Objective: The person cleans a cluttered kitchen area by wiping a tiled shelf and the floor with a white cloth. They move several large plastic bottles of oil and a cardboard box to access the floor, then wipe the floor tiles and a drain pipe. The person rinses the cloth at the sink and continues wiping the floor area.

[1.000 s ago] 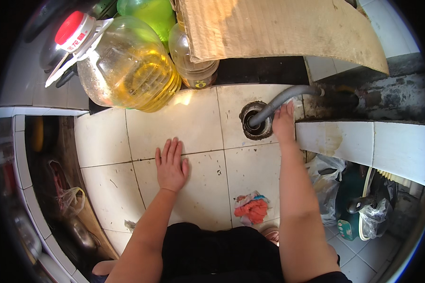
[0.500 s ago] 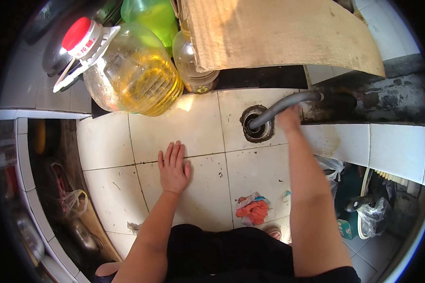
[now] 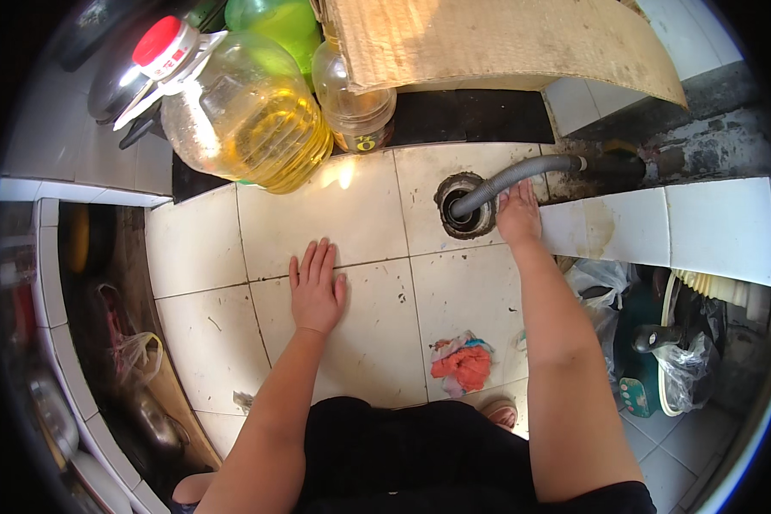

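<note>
My left hand (image 3: 318, 289) lies flat on the cream floor tiles (image 3: 351, 343), fingers stretched out, with nothing in it. Beside the drain hole (image 3: 465, 224), my right hand (image 3: 520, 214) rests with its fingers extended along the tiles, and the fingertips reach close to the grey hose (image 3: 531, 168). I cannot tell whether they touch it. The ribbed hose bends down into the round drain, whose rim is dark and crusted. Its other end runs right into a shadowed, dirty gap.
A large bottle of yellow oil (image 3: 248, 128) with a red cap, a clear jar (image 3: 355, 107) and a green bottle (image 3: 287, 30) stand far left. Cardboard (image 3: 497, 43) overhangs the back. A crumpled red cloth (image 3: 463, 367) lies near my foot. A tiled ledge (image 3: 630, 227) borders the right.
My right hand has come back a little from beyond the hose and now lies with fingers extended beside the drain. The left hand keeps its place on the tiles. The view has shifted slightly.
</note>
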A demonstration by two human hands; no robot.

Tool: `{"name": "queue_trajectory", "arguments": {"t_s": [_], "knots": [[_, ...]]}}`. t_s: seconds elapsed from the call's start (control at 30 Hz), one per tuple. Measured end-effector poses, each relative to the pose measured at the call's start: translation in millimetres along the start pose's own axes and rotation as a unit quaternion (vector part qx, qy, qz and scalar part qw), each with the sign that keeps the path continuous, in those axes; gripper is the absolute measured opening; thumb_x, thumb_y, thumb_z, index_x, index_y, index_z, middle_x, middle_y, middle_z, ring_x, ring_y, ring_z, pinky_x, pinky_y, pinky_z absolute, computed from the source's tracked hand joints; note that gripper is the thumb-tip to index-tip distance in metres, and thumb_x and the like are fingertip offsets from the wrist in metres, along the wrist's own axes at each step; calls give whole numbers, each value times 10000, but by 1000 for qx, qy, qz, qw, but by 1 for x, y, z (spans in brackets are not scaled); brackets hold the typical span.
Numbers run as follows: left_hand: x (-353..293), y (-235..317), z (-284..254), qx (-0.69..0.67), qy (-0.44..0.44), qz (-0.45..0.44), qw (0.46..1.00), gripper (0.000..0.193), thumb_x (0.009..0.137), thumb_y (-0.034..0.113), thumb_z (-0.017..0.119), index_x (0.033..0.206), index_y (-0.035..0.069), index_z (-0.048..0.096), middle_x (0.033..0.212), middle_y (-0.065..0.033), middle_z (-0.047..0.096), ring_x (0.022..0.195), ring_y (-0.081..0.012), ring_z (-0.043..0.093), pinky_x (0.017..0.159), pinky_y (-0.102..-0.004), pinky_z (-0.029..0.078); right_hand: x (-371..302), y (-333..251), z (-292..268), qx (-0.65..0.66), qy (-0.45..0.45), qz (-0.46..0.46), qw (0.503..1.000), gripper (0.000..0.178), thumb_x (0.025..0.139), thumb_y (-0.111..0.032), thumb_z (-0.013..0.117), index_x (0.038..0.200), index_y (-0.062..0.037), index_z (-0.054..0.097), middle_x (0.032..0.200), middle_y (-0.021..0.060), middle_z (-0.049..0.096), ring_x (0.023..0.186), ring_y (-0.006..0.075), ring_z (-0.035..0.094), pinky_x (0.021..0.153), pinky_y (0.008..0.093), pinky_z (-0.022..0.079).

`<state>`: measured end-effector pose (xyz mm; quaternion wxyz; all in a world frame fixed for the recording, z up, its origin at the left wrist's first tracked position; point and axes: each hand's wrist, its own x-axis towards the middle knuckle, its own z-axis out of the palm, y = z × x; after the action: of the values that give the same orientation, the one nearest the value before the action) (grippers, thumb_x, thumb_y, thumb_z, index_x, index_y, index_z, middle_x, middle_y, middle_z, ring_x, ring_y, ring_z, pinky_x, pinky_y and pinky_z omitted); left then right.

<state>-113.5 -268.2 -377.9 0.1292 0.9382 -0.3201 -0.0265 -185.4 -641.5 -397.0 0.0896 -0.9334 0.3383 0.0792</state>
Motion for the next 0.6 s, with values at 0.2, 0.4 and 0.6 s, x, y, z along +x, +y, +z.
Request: {"name": "queue_trajectory", "arguments": {"t_s": [0.2, 0.4, 0.6], "knots": [[-4, -3, 4, -11, 0, 0, 1000, 492, 882, 232, 463, 1348, 100, 377, 1415, -40, 350, 1328, -211, 280, 1097, -471, 155, -91, -11, 19, 4, -44, -14, 999, 595, 899, -310, 436, 1354, 52, 309, 1461, 233, 173, 1360, 366, 153, 1122, 383, 141], [-1, -7, -7, -42, 15, 0, 999, 386, 890, 205, 471, 1255, 78, 466, 1380, -50, 384, 1298, -217, 326, 1090, -483, 165, -122, -31, 4, 39, -89, -31, 995, 618, 913, -391, 406, 1361, 25, 316, 1467, 216, 177, 1372, 323, 144, 1118, 381, 144], [-13, 1, -31, -59, 22, -2, 998, 278, 891, 164, 491, 1149, 68, 534, 1320, -59, 433, 1239, -227, 393, 1082, -490, 186, -63, -1, 4, 56, -42, -50, 996, 667, 903, -441, 405, 1363, 33, 310, 1466, 219, 180, 1374, 323, 138, 1121, 381, 130]]}}
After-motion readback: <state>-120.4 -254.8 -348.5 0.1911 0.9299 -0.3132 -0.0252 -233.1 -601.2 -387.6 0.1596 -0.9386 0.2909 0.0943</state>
